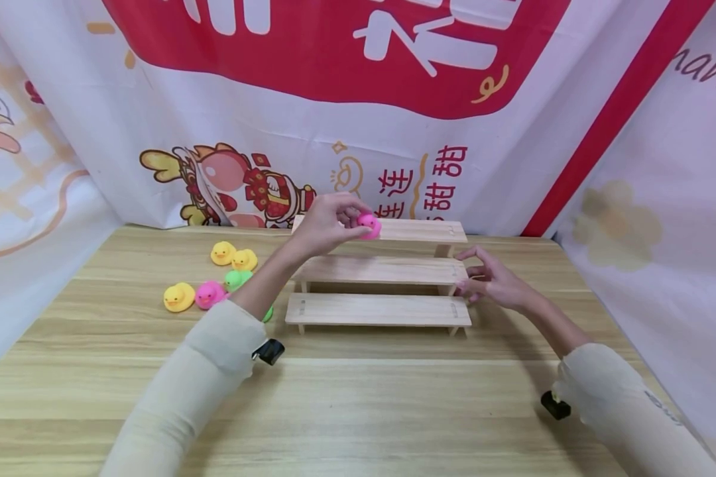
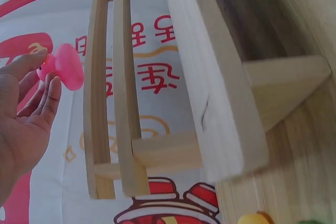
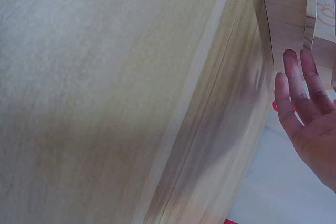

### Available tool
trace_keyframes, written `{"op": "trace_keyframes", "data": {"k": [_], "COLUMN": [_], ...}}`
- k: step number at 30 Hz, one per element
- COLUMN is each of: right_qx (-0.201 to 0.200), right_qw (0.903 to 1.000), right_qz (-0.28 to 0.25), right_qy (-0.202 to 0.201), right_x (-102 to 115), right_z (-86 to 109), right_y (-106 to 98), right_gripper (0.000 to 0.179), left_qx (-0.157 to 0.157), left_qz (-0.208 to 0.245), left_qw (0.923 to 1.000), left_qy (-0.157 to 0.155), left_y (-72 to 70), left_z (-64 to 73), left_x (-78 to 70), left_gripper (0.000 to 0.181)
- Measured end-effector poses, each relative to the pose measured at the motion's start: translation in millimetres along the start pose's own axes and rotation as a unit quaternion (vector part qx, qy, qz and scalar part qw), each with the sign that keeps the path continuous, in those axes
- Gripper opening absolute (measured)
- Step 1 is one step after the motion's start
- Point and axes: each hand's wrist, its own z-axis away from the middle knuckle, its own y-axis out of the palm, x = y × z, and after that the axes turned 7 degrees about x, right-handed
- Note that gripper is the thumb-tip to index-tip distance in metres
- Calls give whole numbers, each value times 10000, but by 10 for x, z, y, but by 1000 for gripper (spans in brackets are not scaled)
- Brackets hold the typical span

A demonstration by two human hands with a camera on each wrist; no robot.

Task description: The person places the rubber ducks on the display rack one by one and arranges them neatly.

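My left hand (image 1: 328,224) pinches a pink rubber duck (image 1: 368,226) between thumb and fingers. In the head view the duck overlaps the top board of a three-tier wooden shelf (image 1: 382,270). The left wrist view shows the duck (image 2: 68,66) beside the upper boards, a small gap between them. At the shelf's right end is my right hand (image 1: 496,281), its fingertips right by the middle tier's edge. In the right wrist view, that hand (image 3: 320,129) has three fingers extended toward the shelf's side panel (image 3: 286,19).
Left of the shelf lie several yellow ducks (image 1: 179,297), another pink duck (image 1: 209,295) and a green duck (image 1: 237,279). A second green one (image 1: 268,314) is mostly hidden behind the left forearm. Printed cloth (image 1: 310,119) hangs behind the wooden table (image 1: 358,411).
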Motion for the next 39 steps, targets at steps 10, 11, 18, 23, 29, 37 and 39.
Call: {"op": "trace_keyframes", "data": {"k": [10,11,18,23,29,37,39], "right_qx": [-51,-53,-49,-45,-40,-53,-54], "right_qw": [9999,9999,9999,9998,9996,9991,9990], "right_qz": [53,41,76,198,286,419,428], "right_qy": [124,121,101,45,72,89,88], "right_x": [-14,-18,-20,-3,-4,-18,-21], "right_z": [-9,-9,3,4,-3,-8,-6], "right_y": [-11,-12,-16,-12,-18,-36,-43], "right_gripper": [47,47,47,47,47,47,48], "left_qx": [-26,-11,144,184,263,295,316], "left_qz": [-39,-18,-128,-181,-103,-128,-145], "left_qw": [10000,9999,9997,9996,9995,9994,9993], "left_qy": [-81,-99,-175,-150,-167,-140,-118], "left_y": [152,165,258,329,431,574,595], "left_z": [-102,-112,-188,-255,-336,-440,-460], "left_x": [-61,-66,-115,-152,-171,-186,-200], "left_gripper": [31,32,33,32,30,30,29]}}
